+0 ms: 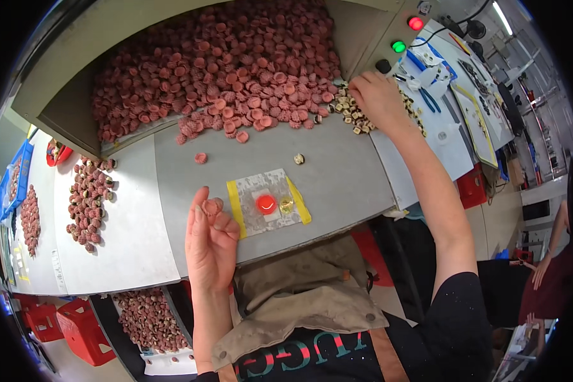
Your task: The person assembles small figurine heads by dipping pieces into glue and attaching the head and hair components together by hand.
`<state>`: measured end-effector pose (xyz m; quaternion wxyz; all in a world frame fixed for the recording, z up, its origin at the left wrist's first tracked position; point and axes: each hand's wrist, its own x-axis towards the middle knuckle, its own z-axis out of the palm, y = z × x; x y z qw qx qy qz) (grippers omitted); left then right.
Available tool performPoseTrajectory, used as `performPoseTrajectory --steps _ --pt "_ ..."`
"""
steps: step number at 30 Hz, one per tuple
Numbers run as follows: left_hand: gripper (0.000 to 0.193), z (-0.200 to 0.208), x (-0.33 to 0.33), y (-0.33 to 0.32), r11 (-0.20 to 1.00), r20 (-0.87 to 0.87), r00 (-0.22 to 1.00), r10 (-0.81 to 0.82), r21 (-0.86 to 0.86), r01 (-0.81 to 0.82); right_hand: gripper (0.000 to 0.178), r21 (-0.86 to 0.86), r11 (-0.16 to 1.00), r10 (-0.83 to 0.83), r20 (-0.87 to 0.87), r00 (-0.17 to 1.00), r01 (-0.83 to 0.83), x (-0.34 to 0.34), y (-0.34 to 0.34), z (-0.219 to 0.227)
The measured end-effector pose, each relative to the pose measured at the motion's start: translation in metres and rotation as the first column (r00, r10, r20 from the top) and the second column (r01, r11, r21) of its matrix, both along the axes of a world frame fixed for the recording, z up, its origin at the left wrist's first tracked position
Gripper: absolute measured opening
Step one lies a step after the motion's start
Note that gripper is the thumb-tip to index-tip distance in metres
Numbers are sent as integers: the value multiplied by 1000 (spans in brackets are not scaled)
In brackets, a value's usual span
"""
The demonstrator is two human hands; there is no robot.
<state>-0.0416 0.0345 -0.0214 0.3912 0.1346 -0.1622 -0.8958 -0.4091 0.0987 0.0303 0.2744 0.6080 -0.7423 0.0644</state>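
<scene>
My left hand [214, 248] is raised left of the taped pad, its thumb and fingers closed on a pink cup-shaped piece [212, 206]. At the far right of the bench, my right hand [379, 95] reaches into a pile of small cream-and-black pieces [356, 118]. Its fingers are bent together at the pile's edge, and whatever they pinch is hidden. Between my arms lies a grey pad [251, 219] edged with yellow tape, bearing a small red round dish [266, 204] and a yellowish clear one [286, 205]. One loose pink cup [201, 158] and one cream-and-black piece [299, 158] sit beyond it.
A large heap of pink bumpy cups [235, 70] fills the hooded box behind the bench. Pink pieces with pale-and-dark fillings [86, 204] lie at left, and more fill an open drawer [153, 318] below. Blue-handled pliers [430, 100] rest at right. Red stools [86, 331] stand underneath.
</scene>
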Motion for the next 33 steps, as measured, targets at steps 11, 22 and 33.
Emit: performPoseTrajectory --steps 11,22,33 --pt "37 0 -6 -3 1000 -16 1000 -3 -23 3 11 -56 985 170 388 906 -161 35 18 1" --pt "32 6 -8 4 992 55 998 -39 -116 45 18 -55 981 188 502 844 -185 60 16 -28" --pt "32 2 -17 -2 992 97 993 -65 -98 75 23 -68 970 228 593 772 -234 109 52 -30"
